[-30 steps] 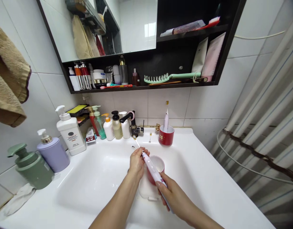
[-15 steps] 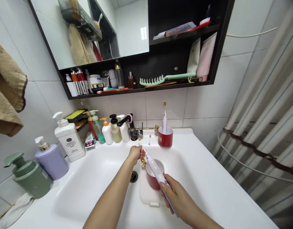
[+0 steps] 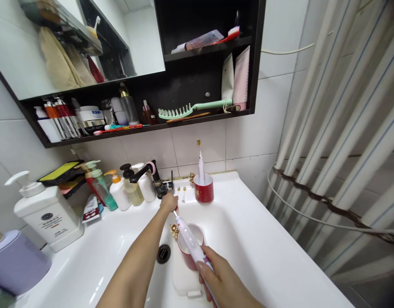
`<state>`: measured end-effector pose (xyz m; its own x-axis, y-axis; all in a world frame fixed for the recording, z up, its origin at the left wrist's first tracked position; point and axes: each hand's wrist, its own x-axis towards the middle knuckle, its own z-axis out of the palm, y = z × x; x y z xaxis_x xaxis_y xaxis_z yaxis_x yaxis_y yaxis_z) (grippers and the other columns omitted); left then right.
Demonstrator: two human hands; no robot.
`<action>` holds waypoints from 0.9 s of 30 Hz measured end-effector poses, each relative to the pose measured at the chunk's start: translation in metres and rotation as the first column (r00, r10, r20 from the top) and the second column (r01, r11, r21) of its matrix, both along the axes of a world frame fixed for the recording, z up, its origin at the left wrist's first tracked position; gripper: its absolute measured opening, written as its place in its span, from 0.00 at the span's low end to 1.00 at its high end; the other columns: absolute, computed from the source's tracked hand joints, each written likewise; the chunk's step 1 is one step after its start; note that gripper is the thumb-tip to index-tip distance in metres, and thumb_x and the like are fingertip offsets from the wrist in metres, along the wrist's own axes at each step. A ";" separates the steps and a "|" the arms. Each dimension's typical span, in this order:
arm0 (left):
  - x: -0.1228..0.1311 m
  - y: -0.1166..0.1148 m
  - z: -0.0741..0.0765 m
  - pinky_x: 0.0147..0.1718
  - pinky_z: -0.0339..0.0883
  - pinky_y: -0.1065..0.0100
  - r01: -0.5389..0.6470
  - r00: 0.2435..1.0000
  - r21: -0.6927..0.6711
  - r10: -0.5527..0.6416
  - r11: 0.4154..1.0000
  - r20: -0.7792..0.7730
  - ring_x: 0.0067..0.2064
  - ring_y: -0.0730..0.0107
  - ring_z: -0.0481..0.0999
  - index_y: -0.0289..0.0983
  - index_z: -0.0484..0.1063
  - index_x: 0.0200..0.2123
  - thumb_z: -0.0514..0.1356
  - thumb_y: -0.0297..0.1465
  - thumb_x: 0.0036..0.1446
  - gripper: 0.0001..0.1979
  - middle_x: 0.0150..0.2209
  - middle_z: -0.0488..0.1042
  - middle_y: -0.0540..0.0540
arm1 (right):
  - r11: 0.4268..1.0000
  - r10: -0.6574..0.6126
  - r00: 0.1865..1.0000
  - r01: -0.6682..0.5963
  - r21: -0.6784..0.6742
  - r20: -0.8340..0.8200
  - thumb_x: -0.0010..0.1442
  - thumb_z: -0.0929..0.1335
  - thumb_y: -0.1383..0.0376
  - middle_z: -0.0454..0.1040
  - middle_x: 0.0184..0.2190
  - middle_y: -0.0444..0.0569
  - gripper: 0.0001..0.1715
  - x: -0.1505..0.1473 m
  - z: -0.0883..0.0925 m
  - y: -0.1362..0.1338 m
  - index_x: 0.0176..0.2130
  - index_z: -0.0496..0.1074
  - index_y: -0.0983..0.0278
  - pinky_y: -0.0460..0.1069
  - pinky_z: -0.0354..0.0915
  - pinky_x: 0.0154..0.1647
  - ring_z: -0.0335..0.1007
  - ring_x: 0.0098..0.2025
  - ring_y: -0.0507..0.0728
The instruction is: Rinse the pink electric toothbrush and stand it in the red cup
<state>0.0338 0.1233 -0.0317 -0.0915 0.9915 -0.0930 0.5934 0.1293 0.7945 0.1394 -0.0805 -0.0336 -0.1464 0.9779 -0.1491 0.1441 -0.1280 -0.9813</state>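
My right hand is wrapped round the pale pink handle of an electric toothbrush, tilted up to the left with its thin bare shaft uppermost. My left hand is closed at the sink's back ledge, beside the tap. A small toothbrush head with yellowish bristles sticks out by its fingers, which are mostly hidden. Close to it on the ledge lies a second brush head. Below the handle, a red cup with a gold handle stands on a whitish tray in the basin.
Another red cup on the ledge holds an upright electric toothbrush. The black tap stands left of it, with several pump bottles further left. A dark shelf overhangs the back; white pipes run at the right.
The view has swung right. My left hand has moved toward the ledge and away from the shaft's tip; the brush head by its fingers is now nearer the second one. My right hand keeps its hold.
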 end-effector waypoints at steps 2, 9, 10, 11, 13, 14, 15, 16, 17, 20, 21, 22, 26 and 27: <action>0.005 -0.004 0.004 0.35 0.53 0.64 -0.017 0.998 0.086 0.022 0.996 -0.054 0.38 0.59 0.65 0.37 0.57 0.14 0.54 0.31 0.37 0.07 0.21 0.68 0.43 | 1.000 -0.005 1.000 0.005 0.012 -0.014 0.49 0.55 0.60 0.57 0.19 0.40 0.17 0.002 0.000 0.001 0.40 0.56 0.64 0.39 0.49 0.10 0.52 0.13 0.43; 0.035 -0.011 0.002 0.39 0.50 0.63 -0.005 0.999 0.155 -0.001 0.988 0.036 0.43 0.55 0.61 0.35 0.58 0.13 0.57 0.21 0.31 0.08 0.30 0.68 0.37 | 0.998 -0.039 0.998 0.041 0.041 -0.059 0.50 0.55 0.57 0.57 0.22 0.41 0.19 0.004 0.001 0.002 0.40 0.56 0.63 0.40 0.52 0.11 0.53 0.14 0.44; 0.036 -0.012 0.002 0.38 0.51 0.64 -0.017 0.997 0.141 0.007 0.990 0.070 0.42 0.56 0.62 0.35 0.57 0.12 0.57 0.20 0.32 0.09 0.29 0.68 0.38 | 0.998 -0.047 0.997 0.050 0.047 -0.058 0.49 0.55 0.56 0.57 0.22 0.41 0.19 0.004 0.001 0.002 0.40 0.56 0.64 0.40 0.52 0.11 0.53 0.14 0.44; 0.035 -0.014 0.004 0.37 0.53 0.65 -0.026 0.995 0.127 0.012 0.992 0.103 0.41 0.57 0.63 0.35 0.56 0.11 0.56 0.19 0.32 0.10 0.27 0.68 0.39 | 0.996 -0.059 0.997 0.062 0.058 -0.055 0.49 0.55 0.56 0.57 0.21 0.41 0.19 0.005 0.000 0.002 0.39 0.56 0.64 0.40 0.53 0.11 0.52 0.14 0.44; 0.026 -0.022 0.008 0.33 0.56 0.67 -0.037 0.981 0.090 0.019 0.995 0.194 0.37 0.61 0.66 0.35 0.57 0.10 0.56 0.20 0.34 0.10 0.22 0.68 0.41 | 0.993 -0.069 0.996 0.073 0.088 -0.055 0.49 0.55 0.56 0.57 0.21 0.41 0.20 0.006 -0.001 0.002 0.39 0.56 0.65 0.40 0.53 0.12 0.52 0.15 0.44; 0.020 -0.029 0.011 0.31 0.58 0.68 -0.038 0.969 0.069 0.020 0.997 0.248 0.33 0.64 0.67 0.35 0.58 0.11 0.56 0.22 0.35 0.09 0.20 0.67 0.43 | 0.992 -0.065 0.996 0.071 0.103 -0.059 0.49 0.55 0.56 0.57 0.20 0.41 0.20 0.006 -0.002 0.002 0.40 0.56 0.65 0.41 0.53 0.12 0.53 0.15 0.44; 0.012 -0.037 0.014 0.28 0.59 0.69 -0.036 0.953 0.050 0.019 0.998 0.304 0.29 0.67 0.68 0.34 0.59 0.13 0.56 0.23 0.37 0.08 0.18 0.66 0.45 | 0.991 -0.056 0.996 0.063 0.114 -0.063 0.50 0.55 0.56 0.57 0.20 0.41 0.20 0.006 -0.003 0.002 0.40 0.56 0.65 0.41 0.54 0.13 0.53 0.15 0.44; 0.004 -0.047 0.017 0.26 0.60 0.70 -0.034 0.937 0.038 0.019 0.999 0.348 0.26 0.70 0.68 0.34 0.60 0.14 0.55 0.25 0.39 0.06 0.16 0.65 0.47 | 0.992 -0.042 0.997 0.050 0.116 -0.066 0.50 0.55 0.57 0.58 0.20 0.40 0.19 0.005 -0.005 0.001 0.40 0.55 0.64 0.41 0.54 0.13 0.53 0.15 0.44; -0.004 -0.058 0.020 0.24 0.61 0.72 -0.033 0.913 0.022 0.021 0.999 0.408 0.23 0.73 0.67 0.34 0.61 0.16 0.54 0.26 0.41 0.06 0.16 0.64 0.48 | 0.993 -0.023 0.998 0.031 0.112 -0.067 0.50 0.55 0.57 0.58 0.19 0.40 0.19 0.004 -0.006 0.000 0.40 0.56 0.64 0.41 0.54 0.14 0.54 0.15 0.44; -0.024 -0.092 0.027 0.21 0.62 0.74 0.002 0.705 -0.091 0.063 0.996 0.706 0.18 0.79 0.65 0.33 0.61 0.19 0.53 0.27 0.43 0.05 0.16 0.64 0.50 | 0.996 0.038 0.997 -0.033 0.085 -0.063 0.50 0.55 0.58 0.58 0.19 0.40 0.17 -0.001 -0.011 -0.005 0.39 0.56 0.65 0.41 0.53 0.14 0.53 0.15 0.44; -0.028 -0.102 0.029 0.21 0.62 0.75 0.032 0.592 -0.132 0.088 0.991 0.801 0.18 0.79 0.65 0.32 0.61 0.20 0.53 0.27 0.44 0.05 0.16 0.64 0.49 | 0.996 0.053 0.997 -0.048 0.078 -0.060 0.50 0.56 0.58 0.58 0.19 0.40 0.17 -0.003 -0.012 -0.007 0.38 0.56 0.65 0.41 0.53 0.15 0.54 0.15 0.44; -0.031 -0.110 0.030 0.21 0.62 0.74 0.063 0.481 -0.162 0.112 0.985 0.870 0.18 0.78 0.66 0.32 0.61 0.20 0.53 0.27 0.43 0.05 0.17 0.65 0.49 | 0.995 0.067 0.996 -0.063 0.075 -0.054 0.50 0.56 0.58 0.58 0.19 0.39 0.17 -0.005 -0.013 -0.009 0.38 0.56 0.65 0.41 0.53 0.15 0.54 0.15 0.44; -0.035 -0.123 0.028 0.22 0.63 0.73 0.076 0.332 -0.160 0.126 0.984 0.935 0.20 0.76 0.68 0.32 0.60 0.21 0.55 0.27 0.42 0.05 0.17 0.66 0.48 | 0.992 0.110 0.994 -0.108 0.066 -0.021 0.50 0.56 0.58 0.58 0.20 0.40 0.16 -0.011 -0.015 -0.012 0.37 0.56 0.65 0.41 0.52 0.14 0.54 0.15 0.44; -0.035 -0.123 0.027 0.22 0.63 0.73 0.070 0.330 -0.148 0.117 0.987 0.937 0.20 0.76 0.68 0.32 0.60 0.21 0.56 0.27 0.41 0.05 0.17 0.66 0.49 | 0.992 0.112 0.994 -0.111 0.061 -0.015 0.50 0.56 0.58 0.58 0.19 0.40 0.16 -0.011 -0.014 -0.012 0.37 0.56 0.65 0.41 0.52 0.14 0.54 0.15 0.44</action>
<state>-0.0008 -0.0001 -0.0051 0.1266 0.9568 -0.2618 -0.5429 0.2877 0.7890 0.1281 -0.0927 -0.0480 -0.2575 0.9623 -0.0871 0.1360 -0.0531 -0.9893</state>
